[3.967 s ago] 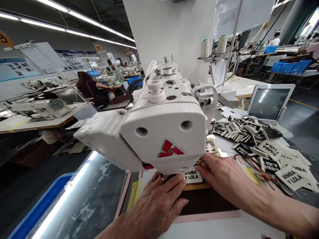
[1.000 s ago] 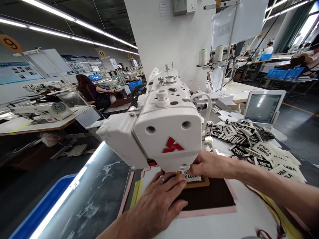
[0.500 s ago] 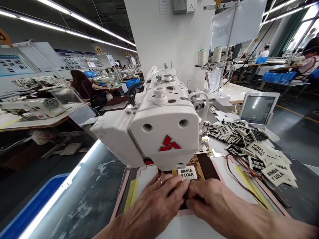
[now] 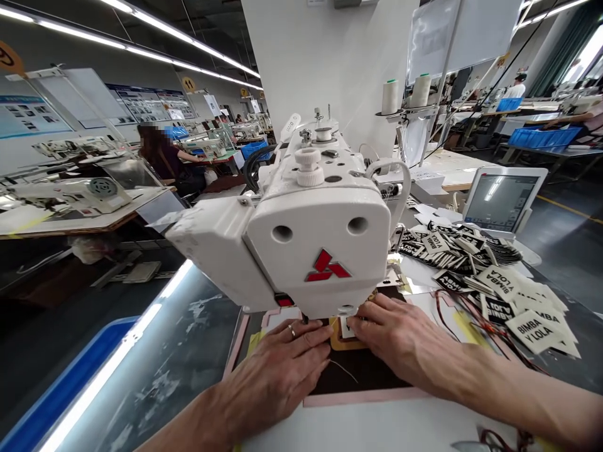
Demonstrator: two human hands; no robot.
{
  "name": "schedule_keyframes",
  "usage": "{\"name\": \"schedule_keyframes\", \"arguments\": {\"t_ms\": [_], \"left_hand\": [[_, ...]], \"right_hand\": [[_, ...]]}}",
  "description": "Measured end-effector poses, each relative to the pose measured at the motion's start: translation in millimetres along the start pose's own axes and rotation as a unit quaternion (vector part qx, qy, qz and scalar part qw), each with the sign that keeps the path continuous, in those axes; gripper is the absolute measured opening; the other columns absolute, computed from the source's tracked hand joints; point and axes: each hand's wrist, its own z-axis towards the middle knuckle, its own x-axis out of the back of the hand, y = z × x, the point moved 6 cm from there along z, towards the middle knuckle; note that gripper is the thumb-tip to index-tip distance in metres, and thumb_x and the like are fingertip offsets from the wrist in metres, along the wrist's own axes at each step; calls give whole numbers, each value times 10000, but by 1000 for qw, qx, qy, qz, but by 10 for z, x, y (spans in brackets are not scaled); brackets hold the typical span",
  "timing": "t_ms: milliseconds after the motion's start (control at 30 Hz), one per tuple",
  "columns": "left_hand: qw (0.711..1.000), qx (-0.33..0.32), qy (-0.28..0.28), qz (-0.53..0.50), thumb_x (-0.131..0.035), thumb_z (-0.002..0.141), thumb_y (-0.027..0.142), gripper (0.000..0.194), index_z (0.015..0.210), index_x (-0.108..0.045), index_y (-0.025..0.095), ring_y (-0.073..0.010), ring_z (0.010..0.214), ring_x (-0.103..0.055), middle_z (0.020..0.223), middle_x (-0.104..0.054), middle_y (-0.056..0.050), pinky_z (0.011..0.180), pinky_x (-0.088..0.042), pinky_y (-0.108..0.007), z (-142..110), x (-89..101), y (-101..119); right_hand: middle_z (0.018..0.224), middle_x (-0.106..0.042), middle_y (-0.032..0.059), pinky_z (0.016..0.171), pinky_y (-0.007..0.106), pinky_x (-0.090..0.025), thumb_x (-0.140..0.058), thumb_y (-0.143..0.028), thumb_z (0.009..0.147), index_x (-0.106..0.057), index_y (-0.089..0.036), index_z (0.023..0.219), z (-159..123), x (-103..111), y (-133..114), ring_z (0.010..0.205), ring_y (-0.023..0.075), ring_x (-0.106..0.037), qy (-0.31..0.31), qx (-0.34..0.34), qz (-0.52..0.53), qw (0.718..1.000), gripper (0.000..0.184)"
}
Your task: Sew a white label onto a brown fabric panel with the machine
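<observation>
Blue plastic bin (image 4: 89,359): sitting at the lower left of the frame, well apart from the hands.
Shiny dark grey tabletop (image 4: 183,370): stretching between bin and left forearm, probably giving the left elbow sideways room.
Left bare hand with a silver ring (image 4: 277,370): lying palm down at lower centre with extended fingers, touching the flat dark brown panel (image 4: 372,373); seemingly best pressing evenly, without sliding farther under the machine.
White sewing-machine head with a red three-part badge (image 4: 320,232): overhanging the fingertips at centre, likely leaving little height and calling for low fingers.
Yellow-tan rounded frame (image 4: 346,344): resting on the panel just below the machine head, surrounding the partly covered white label (image 4: 346,328).
Loose pale thread (image 4: 346,370): curling across the panel between the hands, probably worth brushing aside.
Straight pink strip (image 4: 372,397): bordering the panel's near edge, likely serving for checking squareness.
Right bare hand (image 4: 396,336): curving over label and frame; not showing whether pinching or only pressing.
Thin red and black cords (image 4: 494,339): trailing beside the right forearm, possibly snagging it.
Heap of black and white lettered labels (image 4: 471,251): crowding the right, limiting outward sweep.
</observation>
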Motion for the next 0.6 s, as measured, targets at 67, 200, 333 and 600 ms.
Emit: {"name": "schedule_keyframes", "arguments": {"t_ms": [67, 200, 333, 600], "left_hand": [[1000, 2, -13, -7, -508, 1061, 209, 247, 1223, -693, 200, -202, 1281, -608, 1416, -610, 13, 1070, -469, -373, -24, -20, -25], [1000, 0, -6, -10, -513, 1072, 259, 268, 1287, -660, 195, -164, 1272, -605, 1393, -626, 24, 1139, -397, -332, 17, 33, -30], [1000, -12, -16, 17, -438, 1104, 347, 373, 1380, -611, 165, -181, 1251, -613, 1448, -586, 1, 1076, -452, -356, 107, 48, 6], [996, 10, -74, 43, -612, 1009, 518, 517, 1436, -597, 228, -213, 1248, -619, 1534, -491, 55, 1008, -537, -408, 140, -128, -14]], "right_hand": [[1117, -616, 65, 873, 401, -445, -470, -136, 1027, -636, -155, 1079, 32, 5, -7, 1000, 217, -502, -9, 11, 3, 1000, 175], [1179, -610, 41, 896, 376, -436, -459, -146, 1037, -650, -186, 1116, 37, 28, 18, 1064, 201, -492, -8, 19, 19, 1000, 211], [1204, -610, 18, 917, 377, -446, -453, -182, 1058, -644, -209, 1180, 45, 2, 23, 1062, 188, -507, -13, 29, 14, 999, 228], [1154, -641, 85, 940, 355, -478, -478, -179, 1053, -680, -164, 1161, -30, 156, 86, 1086, 188, -563, 7, 51, 0, 999, 229]]}}
